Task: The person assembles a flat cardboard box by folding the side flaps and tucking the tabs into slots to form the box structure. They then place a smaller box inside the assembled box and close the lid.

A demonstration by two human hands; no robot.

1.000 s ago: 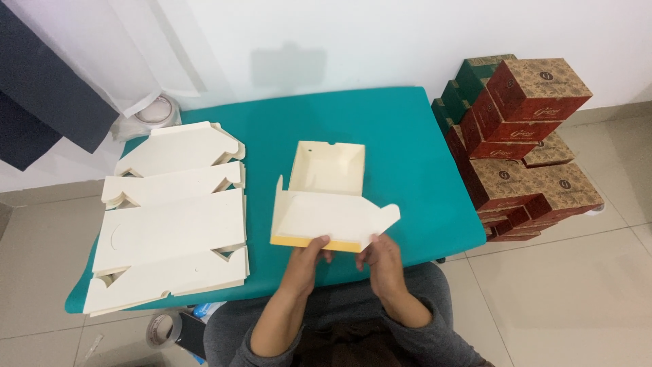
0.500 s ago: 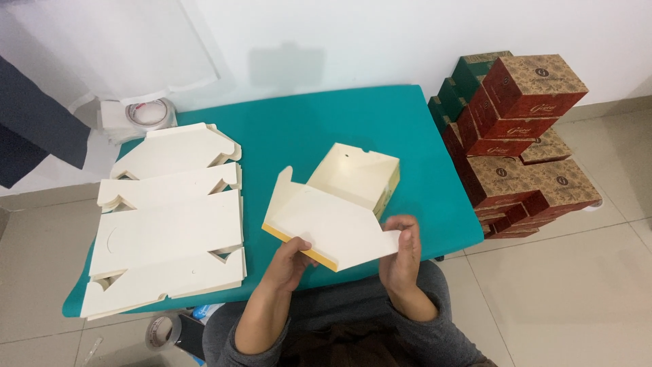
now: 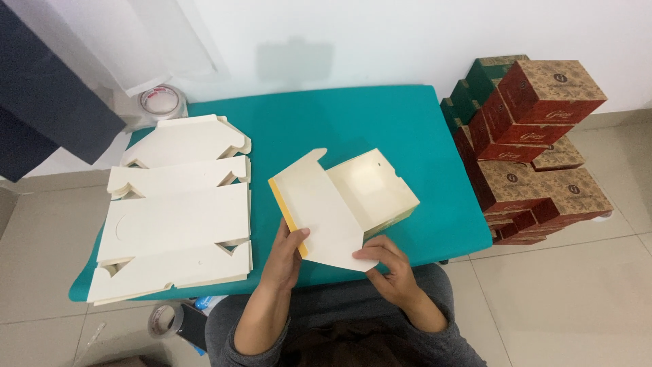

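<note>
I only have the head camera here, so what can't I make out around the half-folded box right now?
Head view only:
- Half-folded cream box: its outer faces are turned away.
- Left hand and right hand: fingers under the flap, covered by the card.
- Tape roll on the floor: partly behind the teal table edge.

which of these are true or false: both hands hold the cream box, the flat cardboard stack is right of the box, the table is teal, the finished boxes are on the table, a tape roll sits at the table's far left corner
1. Both hands hold the cream box: true, left hand and right hand grip its near flap.
2. The flat cardboard stack is right of the box: false, it lies left.
3. The table is teal: true.
4. The finished boxes are on the table: false, they are stacked on the floor beside it.
5. A tape roll sits at the far left corner: true.
</note>
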